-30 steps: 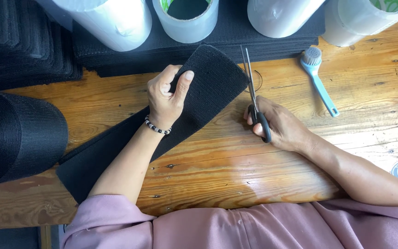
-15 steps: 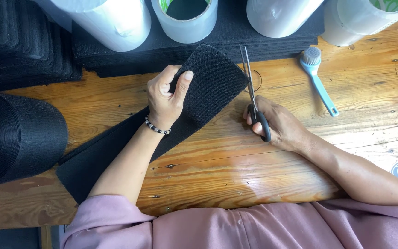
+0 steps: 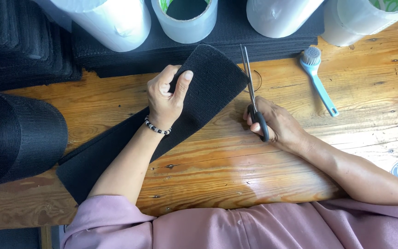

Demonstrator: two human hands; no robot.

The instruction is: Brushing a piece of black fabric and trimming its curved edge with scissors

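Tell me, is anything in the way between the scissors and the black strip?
Nothing visible is. The right hand holds the scissors, blades pointing away from the person, right beside the rounded end of the black strip. Only bare wooden table shows next to them. The left hand pinches the strip further left, away from the blades.

The person wears a loose mauve-pink top with sleeves ending near the elbows, forearms bare, and a bracelet [image 3: 156,127] of black and white beads, perhaps elastic-strung, circles the wrist of the left hand [image 3: 166,94].
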